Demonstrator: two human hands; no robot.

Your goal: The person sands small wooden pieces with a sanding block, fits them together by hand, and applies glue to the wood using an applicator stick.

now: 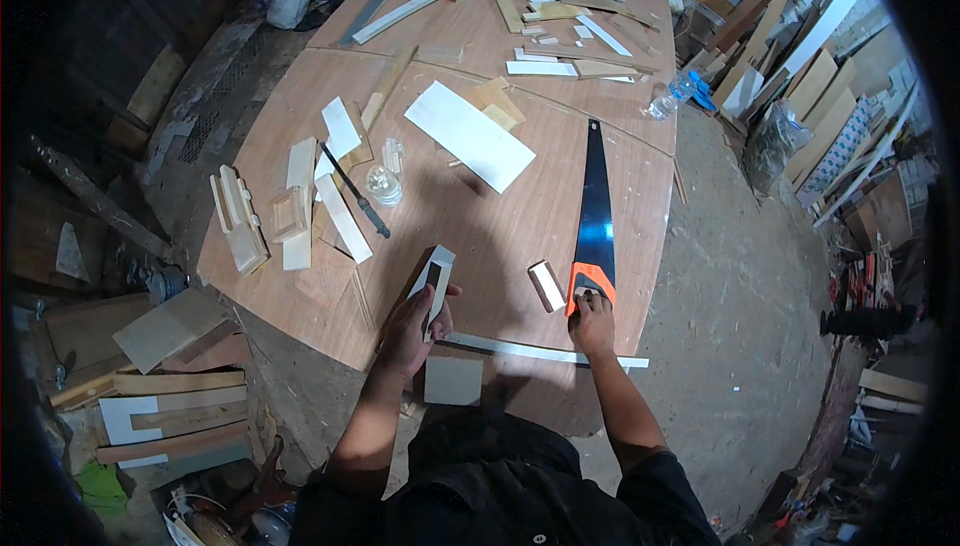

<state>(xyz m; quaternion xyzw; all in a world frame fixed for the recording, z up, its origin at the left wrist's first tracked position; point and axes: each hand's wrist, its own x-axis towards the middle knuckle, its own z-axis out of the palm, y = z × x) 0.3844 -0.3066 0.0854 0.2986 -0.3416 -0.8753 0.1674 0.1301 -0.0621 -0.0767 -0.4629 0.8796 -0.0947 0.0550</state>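
Note:
My left hand (412, 328) is closed around a short, pale block with a dark strip on its face (439, 266), tilted up above the near edge of the table. My right hand (594, 326) grips the orange and black handle of a handsaw (595, 201). The saw's dark blade points away from me across the right part of the table. Just left of the saw handle lies a small brown-edged block with a white face (546, 286). A long pale strip (530, 350) runs along the near edge, passing under my right wrist.
On the brown table (460, 231) lie a white board (470, 136), a dark rod-like tool with a handle (355, 191), a clear jar (383, 184) and wood offcuts (290, 211). More strips pile at the far end. A plastic bottle (672, 94) lies at the right edge.

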